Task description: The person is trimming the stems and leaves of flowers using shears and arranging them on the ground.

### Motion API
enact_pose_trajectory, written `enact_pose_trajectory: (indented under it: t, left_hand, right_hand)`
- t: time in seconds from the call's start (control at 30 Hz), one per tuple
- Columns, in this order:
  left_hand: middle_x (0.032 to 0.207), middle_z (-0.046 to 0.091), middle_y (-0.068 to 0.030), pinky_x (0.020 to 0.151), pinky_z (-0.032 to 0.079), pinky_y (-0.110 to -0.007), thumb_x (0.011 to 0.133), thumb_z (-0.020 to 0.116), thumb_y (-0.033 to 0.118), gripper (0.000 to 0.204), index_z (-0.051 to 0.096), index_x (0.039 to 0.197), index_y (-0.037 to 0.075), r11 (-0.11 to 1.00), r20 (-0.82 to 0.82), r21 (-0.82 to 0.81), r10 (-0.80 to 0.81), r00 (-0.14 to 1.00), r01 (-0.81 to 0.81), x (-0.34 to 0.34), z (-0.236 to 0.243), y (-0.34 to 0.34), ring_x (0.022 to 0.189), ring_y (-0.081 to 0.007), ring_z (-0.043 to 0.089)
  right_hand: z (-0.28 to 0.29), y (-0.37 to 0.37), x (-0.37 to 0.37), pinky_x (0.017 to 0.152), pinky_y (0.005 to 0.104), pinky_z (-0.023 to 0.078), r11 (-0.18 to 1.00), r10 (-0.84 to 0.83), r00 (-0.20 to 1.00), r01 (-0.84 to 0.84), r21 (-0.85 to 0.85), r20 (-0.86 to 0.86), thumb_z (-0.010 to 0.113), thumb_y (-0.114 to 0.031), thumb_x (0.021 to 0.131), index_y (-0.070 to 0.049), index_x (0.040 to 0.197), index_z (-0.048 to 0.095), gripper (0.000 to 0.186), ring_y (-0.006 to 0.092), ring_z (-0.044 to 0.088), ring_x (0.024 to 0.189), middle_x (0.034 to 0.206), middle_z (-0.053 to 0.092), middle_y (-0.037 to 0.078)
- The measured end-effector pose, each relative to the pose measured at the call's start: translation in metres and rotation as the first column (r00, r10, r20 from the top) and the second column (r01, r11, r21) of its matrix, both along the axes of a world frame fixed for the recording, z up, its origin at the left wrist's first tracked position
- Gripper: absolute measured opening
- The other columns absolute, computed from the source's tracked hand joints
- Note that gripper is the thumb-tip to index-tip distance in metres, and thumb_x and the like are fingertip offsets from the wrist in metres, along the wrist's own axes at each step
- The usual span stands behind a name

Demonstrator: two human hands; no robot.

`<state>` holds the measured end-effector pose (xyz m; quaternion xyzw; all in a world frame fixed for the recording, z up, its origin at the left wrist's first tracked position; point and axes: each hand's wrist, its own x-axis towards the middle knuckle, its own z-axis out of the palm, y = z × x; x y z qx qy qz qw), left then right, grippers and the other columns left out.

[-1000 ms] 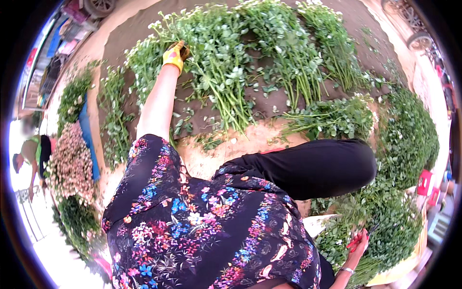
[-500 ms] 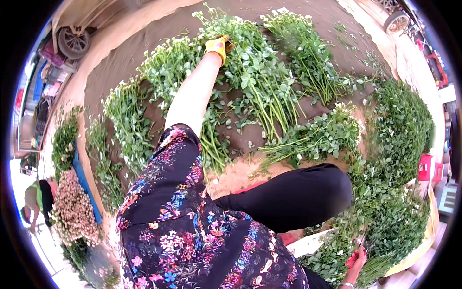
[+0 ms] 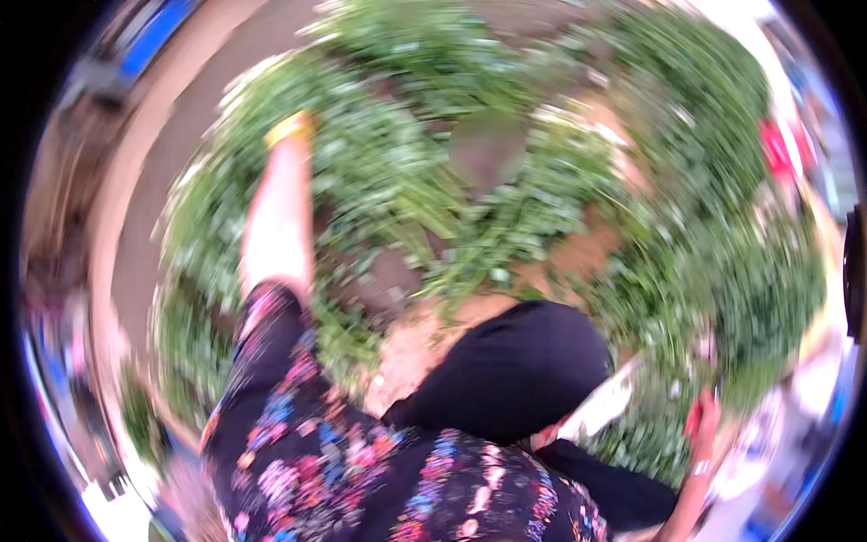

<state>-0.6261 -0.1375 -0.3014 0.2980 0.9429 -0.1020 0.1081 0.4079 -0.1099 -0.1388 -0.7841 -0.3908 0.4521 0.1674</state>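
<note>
The picture is smeared by motion. My left arm reaches out over the cut, leafy flower stems (image 3: 361, 163) spread on a dark cloth. My left hand (image 3: 290, 128) is in a yellow glove, among the leaves at the far left. Its fingers are hidden and blurred, so I cannot tell whether they grip a stem. Low on the right, my right hand (image 3: 710, 414) is closed around a red-handled tool (image 3: 694, 419), perhaps scissors; its blades are not clear. This hand is beside a large heap of green stems (image 3: 768, 289).
My bent knee (image 3: 533, 361) in black trousers stands between the two hands. A red box (image 3: 784, 149) is beyond the heap at the right. Brown cloth (image 3: 153, 199) and pale ground border the stems at the left. Bare tan ground (image 3: 420, 334) shows before my knee.
The view has swung and blurred. My gloved left hand appears further left and nearer, over other bunches. My right hand appears a little higher and further right, with the red tool in it.
</note>
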Motion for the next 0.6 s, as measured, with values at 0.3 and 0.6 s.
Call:
enact_pose_trajectory:
  t: [0.3,0.6]
  left_hand:
    - [0.116,0.064,-0.0105,0.083,0.048,-0.038,0.093,0.045,0.035,0.038,0.059,0.117,0.008,0.956,-0.157,-0.208,-0.24,0.958,0.206,-0.037,-0.009,0.006,0.1,-0.0265,0.062]
    - [0.116,0.062,-0.0123,0.08,0.048,-0.038,0.092,0.049,0.033,0.035,0.063,0.114,0.009,0.987,-0.22,-0.006,-0.157,0.963,0.16,0.004,0.013,-0.008,0.093,-0.0236,0.059]
  right_hand:
    - [0.055,-0.041,-0.034,0.044,0.0205,0.038,0.901,-0.339,0.941,0.32,0.293,0.014,0.062,-0.02,0.087,-0.007,0.1,0.055,0.02,0.0062,0.05,0.055,0.073,0.055,-0.001]
    - [-0.008,-0.192,0.018,0.041,0.0229,0.037,0.751,-0.585,0.811,0.533,0.39,0.016,0.062,-0.013,0.081,0.001,0.106,0.054,0.03,0.008,0.049,0.049,0.066,0.054,0.001]
